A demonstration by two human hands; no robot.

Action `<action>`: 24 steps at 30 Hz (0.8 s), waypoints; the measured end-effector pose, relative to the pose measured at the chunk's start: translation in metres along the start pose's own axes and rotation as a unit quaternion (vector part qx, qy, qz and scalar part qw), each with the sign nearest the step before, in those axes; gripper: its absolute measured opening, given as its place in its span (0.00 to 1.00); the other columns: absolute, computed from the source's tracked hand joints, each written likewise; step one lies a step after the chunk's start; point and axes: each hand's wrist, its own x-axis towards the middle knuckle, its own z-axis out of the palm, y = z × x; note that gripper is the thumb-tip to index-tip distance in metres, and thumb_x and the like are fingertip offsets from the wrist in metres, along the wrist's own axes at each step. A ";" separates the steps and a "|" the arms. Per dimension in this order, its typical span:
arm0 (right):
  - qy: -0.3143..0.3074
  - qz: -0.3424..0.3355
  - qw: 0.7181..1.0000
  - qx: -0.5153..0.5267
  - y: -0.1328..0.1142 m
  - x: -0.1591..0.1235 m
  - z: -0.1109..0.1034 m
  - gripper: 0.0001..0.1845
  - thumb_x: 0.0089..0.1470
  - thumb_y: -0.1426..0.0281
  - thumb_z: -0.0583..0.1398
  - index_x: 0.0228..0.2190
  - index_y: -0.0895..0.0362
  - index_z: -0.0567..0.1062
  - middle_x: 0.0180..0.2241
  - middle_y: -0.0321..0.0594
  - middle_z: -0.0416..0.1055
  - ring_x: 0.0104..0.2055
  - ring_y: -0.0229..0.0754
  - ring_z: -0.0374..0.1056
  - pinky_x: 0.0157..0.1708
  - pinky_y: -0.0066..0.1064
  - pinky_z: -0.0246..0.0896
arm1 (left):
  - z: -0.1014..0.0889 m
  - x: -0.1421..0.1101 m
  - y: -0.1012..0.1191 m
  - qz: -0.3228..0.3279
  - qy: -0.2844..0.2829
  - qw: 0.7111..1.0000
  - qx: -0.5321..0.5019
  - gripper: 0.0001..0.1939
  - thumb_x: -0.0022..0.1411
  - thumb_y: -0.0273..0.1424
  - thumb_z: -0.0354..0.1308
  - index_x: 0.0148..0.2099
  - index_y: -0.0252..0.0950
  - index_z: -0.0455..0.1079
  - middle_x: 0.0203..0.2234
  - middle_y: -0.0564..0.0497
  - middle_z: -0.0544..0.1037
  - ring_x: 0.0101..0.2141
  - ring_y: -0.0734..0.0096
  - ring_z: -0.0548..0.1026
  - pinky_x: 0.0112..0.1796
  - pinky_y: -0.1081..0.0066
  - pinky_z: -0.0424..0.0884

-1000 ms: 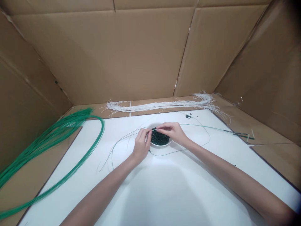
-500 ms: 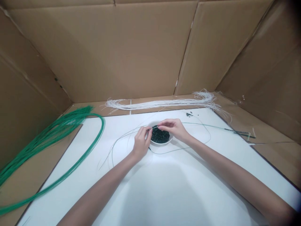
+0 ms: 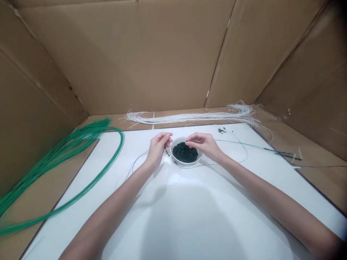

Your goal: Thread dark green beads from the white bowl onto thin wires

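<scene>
A white bowl holds a heap of small dark green beads. My left hand is just left of the bowl, with its fingertips pinched on a thin green cord. Several beads sit strung on that cord beside the bowl's left rim, and the cord loops away under my hands to the right. My right hand is over the bowl's right side, its fingertips at the beads. Whether those fingers hold a bead is too small to tell.
A long bundle of green wire lies at the left, and white cords lie along the back. A few loose beads rest near the far edge of the white board. Cardboard walls surround the area.
My hands have moved apart. The left hand has drawn back left of the bowl with the cord, showing strung beads. The right hand has dropped toward the beads in the bowl.
</scene>
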 end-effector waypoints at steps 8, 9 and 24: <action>-0.029 0.007 0.999 -0.033 -0.003 -0.002 0.002 0.14 0.38 0.61 0.64 0.24 0.61 0.73 0.26 0.40 0.72 0.26 0.36 0.66 0.30 0.31 0.64 | 0.000 -0.003 0.023 -0.082 -0.013 0.990 -0.110 0.08 0.49 0.30 0.59 0.33 0.31 0.69 0.23 0.54 0.68 0.23 0.82 0.65 0.27 0.78 0.61; -0.035 0.005 0.999 -0.041 -0.003 -0.002 0.002 0.14 0.38 0.62 0.63 0.24 0.61 0.74 0.26 0.40 0.72 0.26 0.36 0.66 0.30 0.30 0.64 | -0.001 -0.002 0.023 -0.082 -0.010 0.990 -0.115 0.08 0.49 0.30 0.59 0.33 0.31 0.69 0.23 0.54 0.68 0.23 0.82 0.66 0.27 0.78 0.61; -0.132 -0.127 0.912 -0.366 -0.006 -0.010 0.012 0.13 0.51 0.74 0.53 0.35 0.57 0.76 0.37 0.42 0.74 0.40 0.45 0.69 0.43 0.37 0.62 | -0.005 -0.001 0.039 -0.125 0.050 0.980 -0.148 0.06 0.52 0.26 0.57 0.34 0.32 0.68 0.24 0.56 0.67 0.23 0.84 0.66 0.29 0.78 0.64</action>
